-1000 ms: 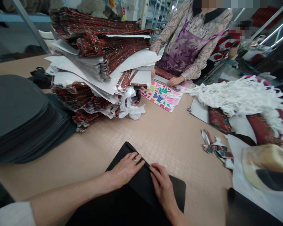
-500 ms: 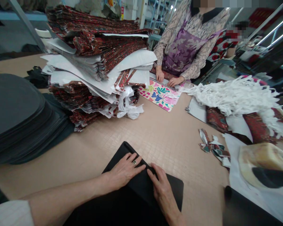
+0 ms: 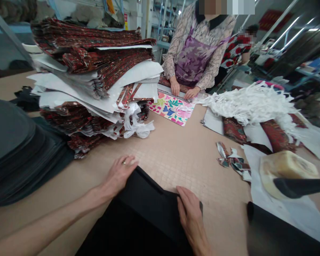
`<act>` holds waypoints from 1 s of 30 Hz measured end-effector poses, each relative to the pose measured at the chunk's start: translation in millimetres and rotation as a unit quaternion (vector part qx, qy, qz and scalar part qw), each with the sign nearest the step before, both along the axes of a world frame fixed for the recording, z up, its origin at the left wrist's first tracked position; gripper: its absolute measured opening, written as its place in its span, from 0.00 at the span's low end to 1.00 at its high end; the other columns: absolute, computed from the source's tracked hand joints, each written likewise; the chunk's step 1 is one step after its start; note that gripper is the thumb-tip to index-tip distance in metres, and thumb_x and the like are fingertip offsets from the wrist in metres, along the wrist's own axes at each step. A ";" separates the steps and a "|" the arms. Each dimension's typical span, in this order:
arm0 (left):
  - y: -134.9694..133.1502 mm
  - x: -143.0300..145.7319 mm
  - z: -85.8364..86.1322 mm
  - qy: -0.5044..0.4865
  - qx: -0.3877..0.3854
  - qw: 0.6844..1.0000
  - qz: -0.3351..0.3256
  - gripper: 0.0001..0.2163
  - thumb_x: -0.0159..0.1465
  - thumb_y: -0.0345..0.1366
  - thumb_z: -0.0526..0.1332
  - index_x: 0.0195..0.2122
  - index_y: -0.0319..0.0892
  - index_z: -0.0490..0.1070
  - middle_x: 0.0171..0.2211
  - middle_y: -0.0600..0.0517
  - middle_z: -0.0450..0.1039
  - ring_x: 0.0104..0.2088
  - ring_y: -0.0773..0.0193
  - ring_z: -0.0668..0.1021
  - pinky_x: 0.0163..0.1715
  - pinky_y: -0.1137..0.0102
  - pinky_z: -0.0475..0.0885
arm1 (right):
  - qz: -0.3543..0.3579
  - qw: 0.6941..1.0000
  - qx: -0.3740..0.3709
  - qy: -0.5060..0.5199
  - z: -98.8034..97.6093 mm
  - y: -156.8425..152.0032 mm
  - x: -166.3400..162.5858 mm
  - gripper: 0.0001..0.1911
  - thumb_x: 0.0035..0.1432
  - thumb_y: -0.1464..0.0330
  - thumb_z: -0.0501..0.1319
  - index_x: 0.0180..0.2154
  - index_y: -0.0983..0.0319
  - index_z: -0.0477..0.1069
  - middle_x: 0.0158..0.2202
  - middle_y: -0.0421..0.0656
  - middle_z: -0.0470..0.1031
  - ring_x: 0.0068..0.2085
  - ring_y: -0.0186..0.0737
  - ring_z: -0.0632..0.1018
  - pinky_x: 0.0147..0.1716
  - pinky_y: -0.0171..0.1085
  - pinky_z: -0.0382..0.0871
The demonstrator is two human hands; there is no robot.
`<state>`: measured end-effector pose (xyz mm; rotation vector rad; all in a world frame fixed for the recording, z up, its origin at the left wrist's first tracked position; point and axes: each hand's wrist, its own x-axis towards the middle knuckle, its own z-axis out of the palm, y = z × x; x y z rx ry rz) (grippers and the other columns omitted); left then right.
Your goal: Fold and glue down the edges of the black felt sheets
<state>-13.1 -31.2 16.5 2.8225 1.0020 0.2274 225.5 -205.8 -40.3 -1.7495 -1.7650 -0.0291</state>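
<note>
A piece of black fabric, with a straight crease along its far side, lies on the table in front of me. My left hand, wearing a ring, is at the fabric's far left corner with its fingers closed on the edge. Toward the right edge, my right hand rests on the fabric, fingers stretched out and thumb a little apart. A dark corner of the material shows just beyond its outer side. The near part of the fabric runs out of view at the bottom.
Dark oval sheets are stacked at left, beside a tall pile of red patterned pieces. Across the table, a co-worker handles floral material. White strips, scraps, a tape roll and a black roll are at right.
My left hand has moved from the middle crease to the fabric's far left corner. My right hand has shifted outward to the right side. The view has turned slightly.
</note>
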 end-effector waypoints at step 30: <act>-57.0 72.6 -8.1 -0.087 -0.194 0.972 -0.101 0.14 0.57 0.23 0.58 0.44 0.41 0.61 0.42 0.50 0.65 0.45 0.59 0.66 0.47 0.63 0.58 | 0.071 0.957 -0.272 -0.070 51.4 19.7 31.6 0.17 0.42 0.53 0.66 0.22 0.59 0.71 0.21 0.41 0.72 0.24 0.38 0.72 0.26 0.37 0.61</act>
